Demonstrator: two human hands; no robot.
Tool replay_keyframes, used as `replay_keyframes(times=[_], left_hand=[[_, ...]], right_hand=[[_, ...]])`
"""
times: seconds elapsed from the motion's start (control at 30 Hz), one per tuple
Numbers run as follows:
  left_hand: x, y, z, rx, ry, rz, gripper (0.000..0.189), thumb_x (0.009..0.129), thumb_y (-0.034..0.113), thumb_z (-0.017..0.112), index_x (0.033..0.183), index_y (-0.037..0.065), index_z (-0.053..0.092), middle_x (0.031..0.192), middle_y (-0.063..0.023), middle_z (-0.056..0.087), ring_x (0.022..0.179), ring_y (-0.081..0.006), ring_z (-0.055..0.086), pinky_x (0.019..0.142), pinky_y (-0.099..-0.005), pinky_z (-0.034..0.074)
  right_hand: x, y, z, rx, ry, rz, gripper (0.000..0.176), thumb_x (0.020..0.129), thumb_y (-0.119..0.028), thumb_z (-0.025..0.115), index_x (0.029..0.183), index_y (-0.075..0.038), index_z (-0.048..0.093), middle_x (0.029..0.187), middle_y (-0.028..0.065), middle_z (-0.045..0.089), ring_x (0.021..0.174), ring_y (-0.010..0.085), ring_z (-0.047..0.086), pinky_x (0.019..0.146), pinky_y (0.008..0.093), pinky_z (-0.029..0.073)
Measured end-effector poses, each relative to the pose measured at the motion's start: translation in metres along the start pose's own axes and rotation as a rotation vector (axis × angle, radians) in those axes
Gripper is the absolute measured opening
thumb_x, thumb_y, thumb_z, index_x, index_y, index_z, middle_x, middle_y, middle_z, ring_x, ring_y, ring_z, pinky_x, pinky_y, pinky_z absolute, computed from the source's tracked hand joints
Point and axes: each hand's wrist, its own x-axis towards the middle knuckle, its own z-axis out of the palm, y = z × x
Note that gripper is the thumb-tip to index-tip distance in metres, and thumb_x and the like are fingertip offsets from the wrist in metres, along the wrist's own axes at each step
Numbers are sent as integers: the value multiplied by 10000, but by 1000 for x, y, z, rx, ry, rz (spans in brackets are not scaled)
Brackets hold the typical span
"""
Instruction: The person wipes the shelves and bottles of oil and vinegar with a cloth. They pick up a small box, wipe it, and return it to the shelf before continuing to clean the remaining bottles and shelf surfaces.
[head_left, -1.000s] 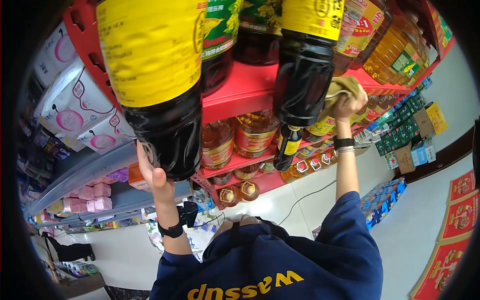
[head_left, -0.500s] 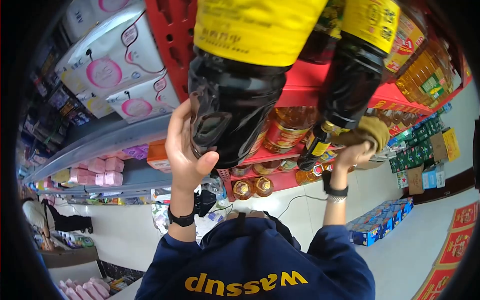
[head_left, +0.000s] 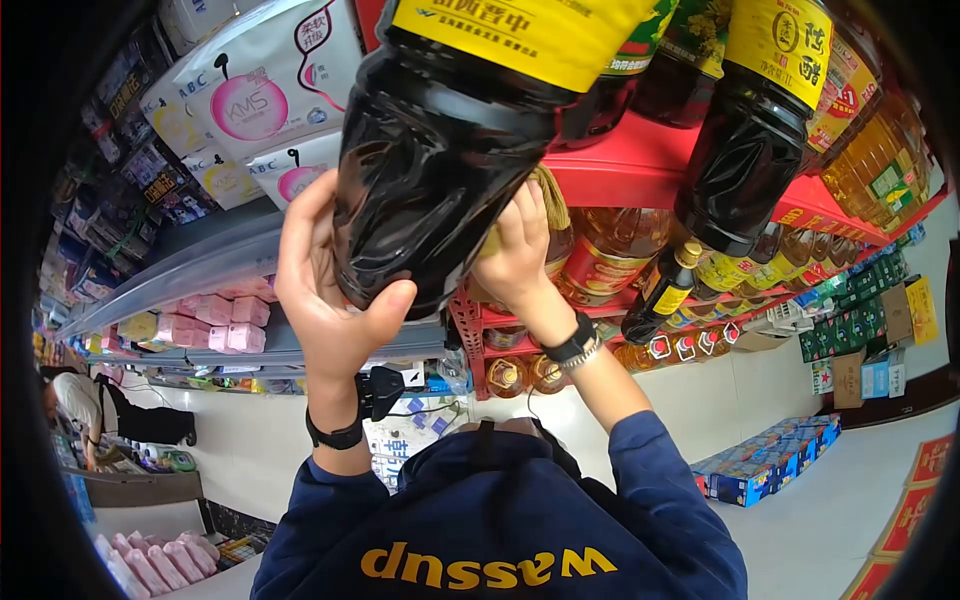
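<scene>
A large dark bottle with a yellow label [head_left: 430, 150] fills the upper middle, tilted. My left hand [head_left: 330, 280] is wrapped round its lower left side, thumb across the front near the base. My right hand [head_left: 518, 240] grips an olive-brown cloth [head_left: 549, 200] against the bottle's right side; part of the cloth is hidden behind the fingers and bottle. Another dark bottle with a yellow label [head_left: 745, 150] stands to the right, with a small dark bottle [head_left: 665, 290] below it.
Red shelves [head_left: 620, 165] hold oil bottles [head_left: 878, 165]. White packages [head_left: 250, 95] sit on a grey shelf at left, pink packs [head_left: 215, 320] below. Blue boxes [head_left: 770, 460] lie on the floor at right. Another person [head_left: 130, 410] bends over at far left.
My right hand has moved left with the cloth, from beside the small dark bottle to the large bottle's side. The large bottle, in my left hand, has shifted slightly left and tilted more.
</scene>
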Motion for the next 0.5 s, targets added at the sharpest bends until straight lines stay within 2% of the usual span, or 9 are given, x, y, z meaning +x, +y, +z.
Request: replay_keyframes(times=[0.03,0.17,0.23,0.3,0.37,0.43,0.5], left_hand=[[1,0,-2,-2,-4,-2,789,621,233,752,1215,-90,346,1136,-151,499,1036,-194,511,906,-283,389],[5,-1,-9,50,-4,29,795,621,255,753,1218,-80,349,1124,-149,508,1022,-190,521,889,-279,402],[5,-2,-9,21,4,40,791,623,260,752,1216,-80,353,1117,-147,512,1015,-188,523,886,-278,403],[5,-4,-10,27,-9,41,786,627,257,749,1216,-81,354,1120,-149,510,1018,-188,522,888,-278,402],[5,-5,-10,34,-15,44,780,631,254,746,1215,-82,354,1123,-151,508,1021,-188,520,889,-278,400],[5,-6,-8,33,-31,43,770,637,241,740,1218,-83,351,1133,-157,502,1030,-192,515,897,-282,395],[6,-5,-7,17,-36,36,766,638,235,738,1218,-83,351,1137,-159,499,1034,-194,512,902,-283,391]], right_hand=[[1,2,4,-283,60,-198,335,743,-217,552,1031,-49,581,1233,58,511,1117,225,475,966,355,334],[0,18,-17,-355,14,-244,213,738,-176,552,922,-96,623,1210,27,533,1101,198,484,928,320,357],[-6,30,-28,-425,-5,-251,195,733,-174,558,894,-91,627,1203,28,538,1094,205,488,917,323,367],[-12,44,-43,-434,-56,-228,198,700,-126,594,884,-62,626,1206,74,531,1094,248,482,881,361,404],[-14,58,-53,-437,28,-199,262,696,-100,607,948,-28,610,1204,101,525,1063,277,502,857,388,421],[-17,74,-68,-419,84,-160,386,710,-97,613,1081,-3,553,1173,133,532,1007,310,529,841,394,428],[-24,79,-82,-312,41,88,472,696,-102,658,1128,1,498,1225,189,458,1018,372,506,866,442,420]])
